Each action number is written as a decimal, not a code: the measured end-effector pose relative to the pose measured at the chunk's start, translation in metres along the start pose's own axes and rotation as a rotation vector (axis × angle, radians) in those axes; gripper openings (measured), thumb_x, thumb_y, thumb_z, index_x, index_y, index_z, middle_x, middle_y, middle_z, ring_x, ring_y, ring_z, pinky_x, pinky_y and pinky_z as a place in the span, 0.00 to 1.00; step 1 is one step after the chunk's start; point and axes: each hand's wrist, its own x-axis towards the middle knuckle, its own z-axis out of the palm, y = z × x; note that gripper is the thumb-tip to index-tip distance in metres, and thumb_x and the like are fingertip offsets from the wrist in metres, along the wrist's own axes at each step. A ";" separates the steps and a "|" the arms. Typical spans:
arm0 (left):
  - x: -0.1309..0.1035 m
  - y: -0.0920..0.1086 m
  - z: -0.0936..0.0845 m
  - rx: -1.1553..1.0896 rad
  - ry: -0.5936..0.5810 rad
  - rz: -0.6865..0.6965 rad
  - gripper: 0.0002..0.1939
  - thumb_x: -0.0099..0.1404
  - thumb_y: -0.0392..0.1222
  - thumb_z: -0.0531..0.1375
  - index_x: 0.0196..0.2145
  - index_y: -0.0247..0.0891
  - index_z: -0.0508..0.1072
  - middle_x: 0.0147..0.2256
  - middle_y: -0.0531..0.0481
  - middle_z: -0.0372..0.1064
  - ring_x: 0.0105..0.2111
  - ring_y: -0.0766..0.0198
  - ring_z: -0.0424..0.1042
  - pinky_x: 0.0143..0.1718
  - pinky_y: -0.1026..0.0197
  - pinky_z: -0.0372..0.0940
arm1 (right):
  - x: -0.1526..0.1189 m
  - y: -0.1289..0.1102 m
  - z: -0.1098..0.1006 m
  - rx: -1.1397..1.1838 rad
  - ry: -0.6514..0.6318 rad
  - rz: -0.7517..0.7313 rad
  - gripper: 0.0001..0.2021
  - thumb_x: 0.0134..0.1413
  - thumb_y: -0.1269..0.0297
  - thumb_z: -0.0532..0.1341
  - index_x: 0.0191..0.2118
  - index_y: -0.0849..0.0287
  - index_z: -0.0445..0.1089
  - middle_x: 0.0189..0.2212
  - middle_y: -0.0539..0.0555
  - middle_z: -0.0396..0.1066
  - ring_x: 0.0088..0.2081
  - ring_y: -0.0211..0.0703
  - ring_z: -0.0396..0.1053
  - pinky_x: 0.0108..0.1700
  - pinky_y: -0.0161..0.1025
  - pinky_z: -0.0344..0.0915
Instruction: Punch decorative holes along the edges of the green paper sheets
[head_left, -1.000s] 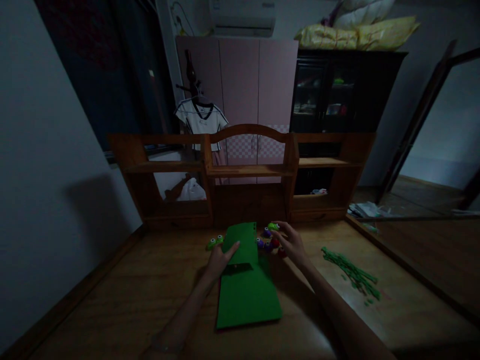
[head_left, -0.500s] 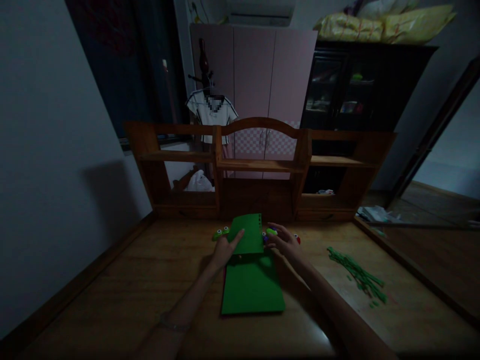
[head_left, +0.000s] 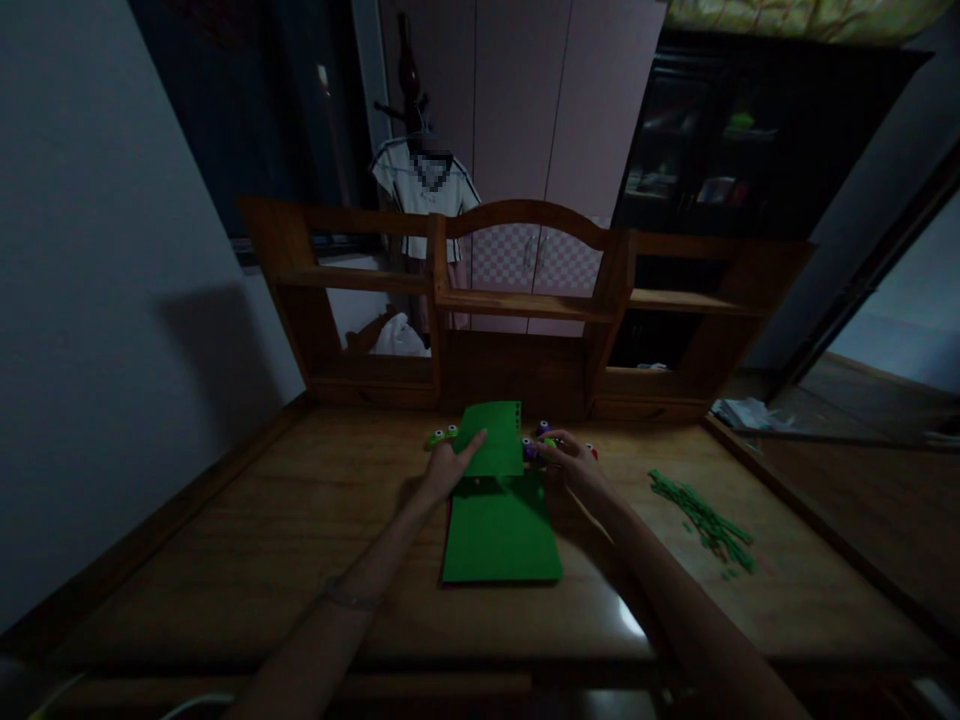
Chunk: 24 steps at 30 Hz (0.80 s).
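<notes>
My left hand (head_left: 448,466) is closed on a green paper sheet (head_left: 491,445), thumb on top, holding it raised above the table. A row of small dark holes runs down the upper right edge of that sheet. At the same edge, below the holes, sits a purple and green paper punch (head_left: 529,451) with googly eyes. The curled fingers of my right hand (head_left: 576,465) are on it, hiding part of it. Under the raised sheet lies a stack of green paper (head_left: 501,535). Left of the sheet is a green googly-eyed piece (head_left: 436,439), partly behind my left hand.
A red googly-eyed piece (head_left: 593,452) shows just behind my right hand. Thin green strips (head_left: 701,515) lie heaped on the right of the wooden table (head_left: 300,520). A wooden shelf unit (head_left: 525,308) stands along the table's back edge.
The view has tipped downward, so everything sits higher in the picture. My right hand has shifted slightly, and more of the punch with its second eye shows. My left hand keeps its hold on the sheet.
</notes>
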 end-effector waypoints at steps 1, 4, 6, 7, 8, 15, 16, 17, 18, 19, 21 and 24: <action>0.000 0.000 0.000 -0.003 -0.004 -0.002 0.27 0.55 0.60 0.60 0.39 0.31 0.74 0.33 0.41 0.76 0.24 0.58 0.74 0.20 0.60 0.70 | 0.000 0.000 0.000 0.007 -0.004 -0.004 0.19 0.38 0.54 0.69 0.37 0.55 0.68 0.35 0.52 0.73 0.30 0.41 0.72 0.26 0.34 0.64; -0.001 0.002 0.001 -0.011 -0.014 -0.006 0.26 0.55 0.60 0.60 0.39 0.32 0.74 0.33 0.42 0.76 0.24 0.58 0.74 0.19 0.60 0.69 | -0.001 0.000 0.001 0.032 -0.014 -0.016 0.19 0.38 0.57 0.69 0.39 0.54 0.67 0.34 0.50 0.73 0.30 0.41 0.72 0.31 0.37 0.67; -0.001 0.003 0.000 -0.004 -0.012 0.014 0.25 0.55 0.59 0.60 0.38 0.32 0.75 0.33 0.43 0.76 0.25 0.58 0.74 0.20 0.61 0.69 | -0.001 0.000 0.001 0.067 -0.044 -0.013 0.19 0.37 0.60 0.69 0.39 0.55 0.67 0.35 0.50 0.73 0.34 0.42 0.72 0.36 0.39 0.68; -0.001 0.003 0.000 0.001 -0.008 0.029 0.24 0.55 0.59 0.60 0.37 0.32 0.75 0.33 0.43 0.76 0.26 0.58 0.74 0.21 0.61 0.70 | -0.002 -0.001 0.002 0.090 -0.066 -0.010 0.19 0.37 0.61 0.70 0.39 0.55 0.67 0.36 0.51 0.73 0.36 0.43 0.73 0.39 0.41 0.69; -0.001 0.003 0.000 0.003 -0.005 0.042 0.24 0.56 0.58 0.60 0.37 0.33 0.75 0.33 0.43 0.76 0.28 0.58 0.75 0.23 0.61 0.70 | -0.002 -0.001 0.003 0.109 -0.085 -0.005 0.20 0.37 0.61 0.70 0.39 0.54 0.66 0.38 0.52 0.73 0.39 0.45 0.72 0.42 0.42 0.68; -0.003 0.008 -0.001 -0.019 0.007 0.029 0.24 0.55 0.57 0.61 0.38 0.32 0.74 0.36 0.41 0.75 0.29 0.57 0.75 0.26 0.60 0.71 | 0.002 -0.001 -0.002 0.005 0.000 0.005 0.18 0.42 0.53 0.67 0.37 0.57 0.65 0.33 0.54 0.74 0.27 0.40 0.72 0.27 0.35 0.67; -0.004 0.008 -0.001 -0.025 0.004 0.034 0.23 0.56 0.57 0.61 0.38 0.32 0.74 0.36 0.42 0.75 0.29 0.58 0.75 0.26 0.60 0.71 | 0.003 0.001 -0.004 -0.024 0.032 0.004 0.18 0.42 0.52 0.67 0.35 0.57 0.66 0.29 0.52 0.74 0.24 0.38 0.71 0.24 0.33 0.64; -0.004 0.009 -0.001 -0.028 -0.001 0.035 0.24 0.56 0.57 0.60 0.39 0.32 0.74 0.36 0.42 0.75 0.28 0.58 0.75 0.25 0.60 0.71 | 0.005 0.002 -0.006 -0.042 0.066 0.002 0.18 0.41 0.51 0.67 0.33 0.58 0.66 0.26 0.51 0.73 0.21 0.36 0.69 0.21 0.31 0.61; -0.004 0.009 -0.001 -0.028 -0.007 0.033 0.24 0.56 0.57 0.60 0.39 0.32 0.74 0.35 0.42 0.76 0.28 0.58 0.75 0.25 0.59 0.71 | 0.006 0.003 -0.008 -0.050 0.094 0.002 0.18 0.40 0.50 0.67 0.31 0.58 0.65 0.24 0.50 0.72 0.20 0.35 0.67 0.20 0.31 0.60; -0.004 0.008 -0.001 -0.025 -0.013 0.034 0.24 0.56 0.57 0.60 0.39 0.32 0.74 0.35 0.42 0.76 0.27 0.58 0.75 0.24 0.59 0.71 | 0.007 0.004 -0.009 -0.050 0.116 0.004 0.18 0.40 0.50 0.67 0.30 0.58 0.65 0.23 0.50 0.72 0.19 0.35 0.66 0.20 0.31 0.59; -0.004 0.007 0.000 -0.015 -0.011 0.044 0.24 0.56 0.57 0.60 0.38 0.32 0.74 0.35 0.42 0.76 0.29 0.57 0.75 0.26 0.60 0.71 | 0.008 0.005 -0.010 -0.040 0.148 0.008 0.19 0.40 0.49 0.67 0.32 0.58 0.66 0.26 0.51 0.73 0.21 0.36 0.68 0.21 0.31 0.60; -0.003 0.005 0.001 -0.012 0.002 0.046 0.23 0.55 0.56 0.61 0.38 0.32 0.75 0.35 0.42 0.76 0.30 0.58 0.75 0.30 0.60 0.71 | 0.008 0.003 -0.011 -0.028 0.146 0.021 0.21 0.43 0.47 0.65 0.40 0.56 0.68 0.31 0.52 0.74 0.25 0.39 0.71 0.23 0.32 0.63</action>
